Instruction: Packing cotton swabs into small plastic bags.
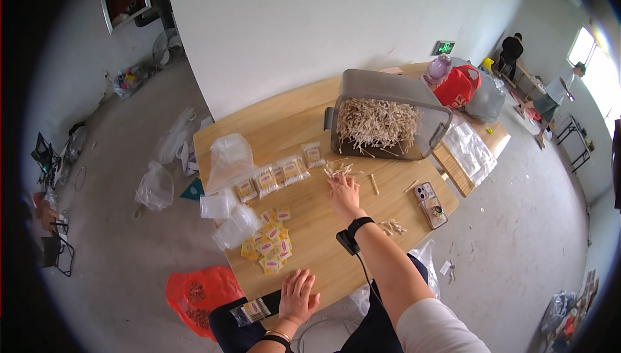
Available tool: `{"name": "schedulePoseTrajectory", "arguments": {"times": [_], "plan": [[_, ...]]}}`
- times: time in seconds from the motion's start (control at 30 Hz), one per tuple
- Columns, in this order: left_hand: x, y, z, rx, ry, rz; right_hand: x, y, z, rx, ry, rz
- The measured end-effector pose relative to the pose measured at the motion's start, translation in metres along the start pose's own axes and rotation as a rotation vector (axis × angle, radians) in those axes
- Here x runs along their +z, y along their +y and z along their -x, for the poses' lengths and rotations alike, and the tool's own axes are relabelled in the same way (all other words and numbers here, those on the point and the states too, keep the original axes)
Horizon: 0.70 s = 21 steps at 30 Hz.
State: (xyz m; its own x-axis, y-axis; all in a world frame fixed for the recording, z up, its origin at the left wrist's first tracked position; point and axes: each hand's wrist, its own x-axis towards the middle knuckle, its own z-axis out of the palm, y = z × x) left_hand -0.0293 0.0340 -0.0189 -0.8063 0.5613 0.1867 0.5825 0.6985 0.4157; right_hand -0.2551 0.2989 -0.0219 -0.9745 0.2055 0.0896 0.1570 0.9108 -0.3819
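Observation:
My right hand (pixel 344 194) reaches across the wooden table (pixel 310 217), its fingers bent down and closed on cotton swabs (pixel 339 170) from a small loose heap. One thicker bundle or stick (pixel 374 183) lies just right of it. My left hand (pixel 299 296) rests at the table's near edge, fingers stretched out, holding nothing. Beside that hand, a clear packet of swabs (pixel 252 311) with a yellow label lies over my lap. Filled swab packets (pixel 291 169) stand in a row left of my right hand. Yellow-and-white label cards (pixel 272 244) are heaped nearer to me.
A grey bin (pixel 394 81) full of loose swabs stands at the back. Clear bags (pixel 233 220) lie at the left. A phone (pixel 431 205) and more swabs (pixel 392 227) are at the right. A red bag (pixel 202 298) sits on the floor. Two people (pixel 555 97) are far right.

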Motion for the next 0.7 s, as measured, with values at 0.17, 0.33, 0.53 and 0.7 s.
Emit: {"name": "schedulePoseTrajectory", "arguments": {"times": [0.17,0.33,0.53,0.7], "plan": [[0.001,-0.006,0.006,0.001,0.028,0.004,-0.001,-0.005,0.054,-0.232,-0.030,-0.121],[0.001,-0.004,0.004,0.010,0.032,-0.011,-0.025,0.003,0.120,-0.409,-0.066,-0.160],[0.002,-0.003,0.006,0.002,0.043,-0.006,-0.051,0.005,0.160,-0.514,-0.156,-0.242],[0.004,-0.002,0.006,0.000,0.066,-0.010,-0.067,0.009,0.156,-0.266,-0.095,-0.131]]}}
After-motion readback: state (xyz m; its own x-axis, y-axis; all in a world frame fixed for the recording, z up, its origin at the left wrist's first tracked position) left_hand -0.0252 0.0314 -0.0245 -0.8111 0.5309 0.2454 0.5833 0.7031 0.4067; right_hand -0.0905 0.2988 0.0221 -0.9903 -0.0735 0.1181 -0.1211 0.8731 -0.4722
